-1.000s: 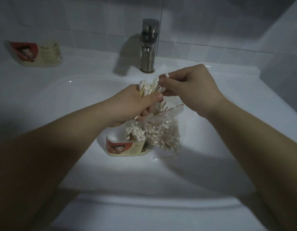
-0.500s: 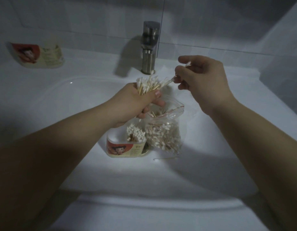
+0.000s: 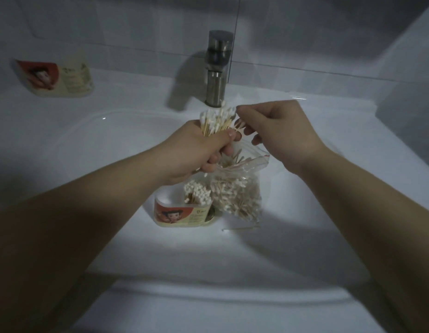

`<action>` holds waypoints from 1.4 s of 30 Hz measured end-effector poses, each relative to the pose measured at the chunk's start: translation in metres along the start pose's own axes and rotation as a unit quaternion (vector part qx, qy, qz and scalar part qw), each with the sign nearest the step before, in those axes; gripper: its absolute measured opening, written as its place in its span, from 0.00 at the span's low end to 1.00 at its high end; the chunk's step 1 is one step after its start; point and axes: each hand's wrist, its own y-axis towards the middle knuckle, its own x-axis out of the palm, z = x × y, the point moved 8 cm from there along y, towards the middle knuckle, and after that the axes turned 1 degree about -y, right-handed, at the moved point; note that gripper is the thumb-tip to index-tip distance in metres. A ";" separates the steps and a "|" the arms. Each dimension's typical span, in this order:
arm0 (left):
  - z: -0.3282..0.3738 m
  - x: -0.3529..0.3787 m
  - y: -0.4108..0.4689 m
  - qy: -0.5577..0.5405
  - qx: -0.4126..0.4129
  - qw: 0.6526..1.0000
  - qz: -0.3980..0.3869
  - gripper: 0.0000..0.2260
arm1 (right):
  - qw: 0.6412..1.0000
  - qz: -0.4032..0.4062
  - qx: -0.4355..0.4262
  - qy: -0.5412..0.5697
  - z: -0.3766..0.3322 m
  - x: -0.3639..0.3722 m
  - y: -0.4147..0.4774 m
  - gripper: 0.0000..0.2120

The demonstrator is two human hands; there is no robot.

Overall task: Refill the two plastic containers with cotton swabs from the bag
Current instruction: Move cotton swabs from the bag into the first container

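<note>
White-tipped wooden swab bundle [image 3: 217, 122] stands upright in left hand [image 3: 196, 152] fist grip above open clear bag [image 3: 237, 195], right hand [image 3: 283, 133] curled, pinching one swab [image 3: 240, 123] beside it.

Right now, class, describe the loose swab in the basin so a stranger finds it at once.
In the white sink, find the clear bag of swabs. Before it, nearer the camera, lies one swab flat on the porcelain: alone, not bundled, bagged or boxed.
</note>
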 end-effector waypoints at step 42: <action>0.006 -0.004 -0.002 0.109 0.015 0.994 -0.004 0.06 | 0.993 -0.096 -0.018 0.059 -0.014 0.015 -0.009 0.03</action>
